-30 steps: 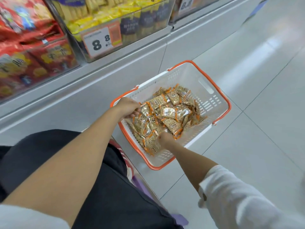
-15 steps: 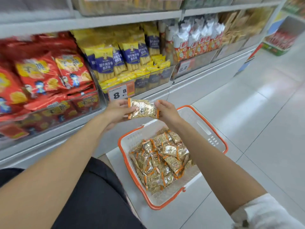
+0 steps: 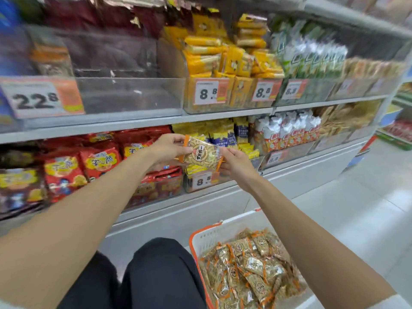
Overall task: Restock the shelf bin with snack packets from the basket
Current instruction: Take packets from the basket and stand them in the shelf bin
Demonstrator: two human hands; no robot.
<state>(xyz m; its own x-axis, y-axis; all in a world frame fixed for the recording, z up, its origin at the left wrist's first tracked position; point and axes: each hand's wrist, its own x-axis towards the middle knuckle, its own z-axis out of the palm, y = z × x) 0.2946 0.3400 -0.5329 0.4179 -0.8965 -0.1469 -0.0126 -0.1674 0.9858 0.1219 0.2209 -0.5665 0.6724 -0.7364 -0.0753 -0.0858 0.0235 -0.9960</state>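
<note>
A gold snack packet [image 3: 201,153] with orange ends is held up in front of the lower shelf. My left hand [image 3: 166,150] pinches its left end and my right hand [image 3: 234,162] pinches its right end. Below, on the floor, a white basket [image 3: 209,233] with an orange rim holds several more gold packets [image 3: 249,266]. On the upper shelf at the left stands a clear shelf bin [image 3: 131,94] that looks nearly bare, with a 22.8 price tag [image 3: 40,98].
Red snack bags [image 3: 89,168] fill the lower shelf at the left. Yellow packs [image 3: 225,61] and green-white packs [image 3: 312,59] sit in clear bins on the upper shelf. My knees in black trousers [image 3: 156,275] are beside the basket. A tiled aisle floor [image 3: 356,208] lies to the right.
Both hands left the basket with one packet and raised it to shelf height. My view tilted up from the floor to the shelves.
</note>
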